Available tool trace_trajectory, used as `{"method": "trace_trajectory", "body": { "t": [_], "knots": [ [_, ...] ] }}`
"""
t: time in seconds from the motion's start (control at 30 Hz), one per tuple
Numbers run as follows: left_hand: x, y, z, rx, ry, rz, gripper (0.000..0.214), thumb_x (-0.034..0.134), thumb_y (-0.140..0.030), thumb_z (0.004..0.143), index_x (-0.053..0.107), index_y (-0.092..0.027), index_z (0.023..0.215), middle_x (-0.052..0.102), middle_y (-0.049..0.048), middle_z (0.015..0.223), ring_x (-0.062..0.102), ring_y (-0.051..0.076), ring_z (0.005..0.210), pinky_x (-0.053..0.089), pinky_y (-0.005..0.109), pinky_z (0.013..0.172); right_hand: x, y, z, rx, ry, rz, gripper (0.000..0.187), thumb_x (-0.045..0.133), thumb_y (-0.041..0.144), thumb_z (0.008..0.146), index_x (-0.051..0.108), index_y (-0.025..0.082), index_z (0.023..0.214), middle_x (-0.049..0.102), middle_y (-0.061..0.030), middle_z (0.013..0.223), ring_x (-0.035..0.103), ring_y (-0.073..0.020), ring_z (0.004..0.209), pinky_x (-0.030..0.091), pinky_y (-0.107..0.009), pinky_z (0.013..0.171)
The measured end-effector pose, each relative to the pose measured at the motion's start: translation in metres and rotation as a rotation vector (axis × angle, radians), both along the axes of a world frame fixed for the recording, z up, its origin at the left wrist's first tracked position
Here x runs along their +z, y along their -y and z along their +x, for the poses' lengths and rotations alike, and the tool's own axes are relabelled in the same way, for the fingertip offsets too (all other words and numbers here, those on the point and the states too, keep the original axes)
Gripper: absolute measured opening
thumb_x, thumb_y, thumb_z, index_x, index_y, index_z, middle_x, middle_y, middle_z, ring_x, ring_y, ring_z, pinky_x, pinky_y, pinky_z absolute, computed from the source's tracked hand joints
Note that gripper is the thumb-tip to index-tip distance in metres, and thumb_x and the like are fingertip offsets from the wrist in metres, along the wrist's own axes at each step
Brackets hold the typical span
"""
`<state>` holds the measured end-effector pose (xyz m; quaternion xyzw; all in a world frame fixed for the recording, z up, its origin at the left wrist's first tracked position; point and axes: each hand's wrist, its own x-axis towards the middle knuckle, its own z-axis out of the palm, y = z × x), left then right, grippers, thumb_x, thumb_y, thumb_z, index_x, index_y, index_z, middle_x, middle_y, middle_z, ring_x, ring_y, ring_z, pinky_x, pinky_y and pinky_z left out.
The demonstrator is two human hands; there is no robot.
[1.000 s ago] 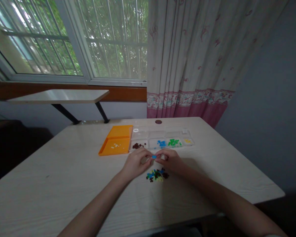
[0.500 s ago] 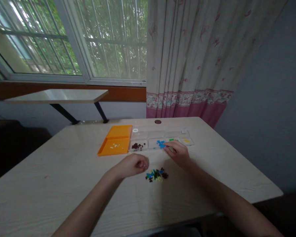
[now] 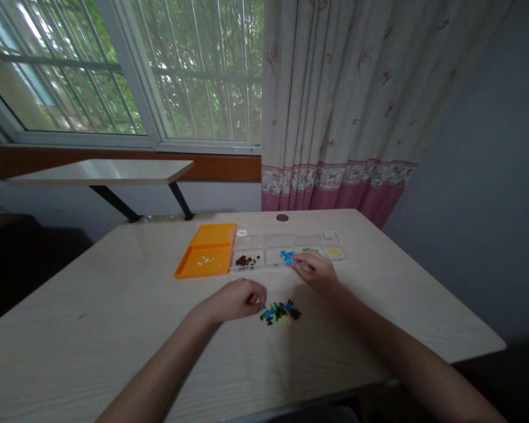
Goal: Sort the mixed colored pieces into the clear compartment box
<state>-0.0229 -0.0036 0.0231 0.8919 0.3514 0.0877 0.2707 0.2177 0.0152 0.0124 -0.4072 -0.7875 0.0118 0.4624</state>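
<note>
Head view: you are sitting at a pale wooden table (image 3: pixel 114 329) with both bare arms stretched out over it. Your left hand (image 3: pixel 235 299) is resting on the tabletop with its fingers curled in loosely, the fingertips just touching the left edge of a small pile of mixed beads (image 3: pixel 280 312) in blue, green, dark brown and pale yellow. Whether anything is pinched in that hand, you cannot tell; the fingers are folded under and hiding it. Your right hand (image 3: pixel 316 273) is reaching further away, to the near edge of a clear divided tray (image 3: pixel 286 239), with its fingers drawn narrowly together right beside the blue beads (image 3: pixel 285 256) lying in one compartment. Whether a bead is sitting between those fingertips is too small to tell. In the same tray, dark brown beads (image 3: pixel 245 259) are lying in the compartment to the left, and green beads (image 3: pixel 308 250) and yellow beads (image 3: pixel 334 252) in compartments to the right. An orange lid (image 3: pixel 207 251) is lying open just beside the tray's left end, with a few pale specks on it. Behind the table, a flowered curtain (image 3: pixel 348 100) is hanging beside a barred window (image 3: pixel 123 70).
</note>
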Motion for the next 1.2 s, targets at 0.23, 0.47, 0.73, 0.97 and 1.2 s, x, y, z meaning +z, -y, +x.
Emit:
{"method": "trace_trajectory", "body": {
  "t": [0.23,0.47,0.73,0.97,1.2],
  "knots": [
    [0.006,0.002,0.001,0.06,-0.034,0.069,0.013,0.05,-0.017,0.068,0.06,-0.018,0.076,0.055,-0.0025,0.062,0.047,0.01,0.055,0.033,0.018,0.053,-0.016,-0.022,0.009,-0.142,0.076,-0.158,0.014,0.057,0.028,0.079,0.067,0.021,0.087,0.066,-0.0035,0.083,0.06,-0.0158,0.076,0.047,-0.026,0.069],
    [0.003,0.002,0.003,0.048,-0.039,0.07,0.015,0.047,-0.016,0.073,0.06,-0.018,0.077,0.056,-0.0014,0.063,0.048,0.01,0.056,0.033,0.018,0.053,-0.016,-0.022,0.008,-0.157,0.115,-0.222,0.02,0.055,0.021,0.078,0.065,0.022,0.096,0.065,-0.0038,0.089,0.06,-0.0162,0.081,0.047,-0.027,0.073],
    [0.005,0.002,0.011,0.121,0.203,0.041,0.019,0.041,-0.024,0.085,0.056,-0.014,0.08,0.059,0.0021,0.072,0.051,0.012,0.066,0.039,0.02,0.061,-0.017,0.003,-0.011,0.105,0.174,-0.149,0.011,0.057,0.022,0.079,0.066,0.022,0.086,0.067,-0.0026,0.084,0.06,-0.0139,0.079,0.045,-0.023,0.074],
    [0.001,0.003,0.02,0.221,0.269,0.11,0.02,0.04,-0.025,0.086,0.057,-0.015,0.081,0.06,0.0021,0.074,0.051,0.013,0.067,0.039,0.022,0.062,-0.008,0.025,-0.03,0.159,0.158,-0.214,0.008,0.06,0.026,0.077,0.066,0.022,0.079,0.067,-0.0018,0.077,0.061,-0.0128,0.071,0.045,-0.021,0.067],
    [-0.001,0.004,0.02,0.222,0.271,0.114,0.018,0.042,-0.025,0.086,0.057,-0.016,0.08,0.059,0.0011,0.071,0.051,0.012,0.065,0.037,0.021,0.059,-0.009,0.025,-0.03,0.144,0.119,-0.221,0.007,0.06,0.025,0.076,0.066,0.022,0.078,0.066,-0.002,0.077,0.06,-0.0128,0.072,0.045,-0.021,0.067]
  ]
}}
